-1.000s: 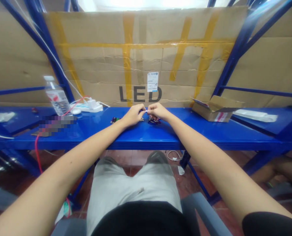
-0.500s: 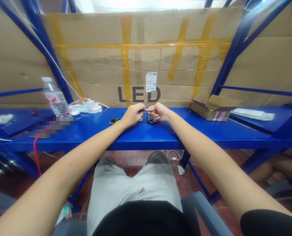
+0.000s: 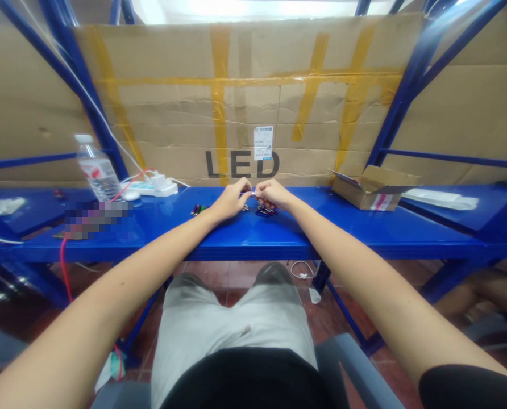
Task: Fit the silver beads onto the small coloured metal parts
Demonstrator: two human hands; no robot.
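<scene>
A taped cardboard sheet (image 3: 245, 96) marked LED stood behind the blue bench (image 3: 364, 233); an open cardboard box (image 3: 373, 187) lay to the right on the bench, a water bottle (image 3: 98, 170) stood at the left, and a white power strip (image 3: 151, 184) lay just beyond the bottle; nothing stood between the camera and the hands. Both arms reached straight forward over the lap, wrists resting on the bench; the left hand (image 3: 232, 200) and the right hand (image 3: 274, 194) met fingertip to fingertip, both pinched on a small pale piece (image 3: 253, 193) held just above the bench; a little heap of dark parts (image 3: 265, 211) lay under the right hand, a few coloured bits (image 3: 199, 209) near the left wrist. Half a second before, the fingertips had been slightly apart; they had since closed together.
</scene>
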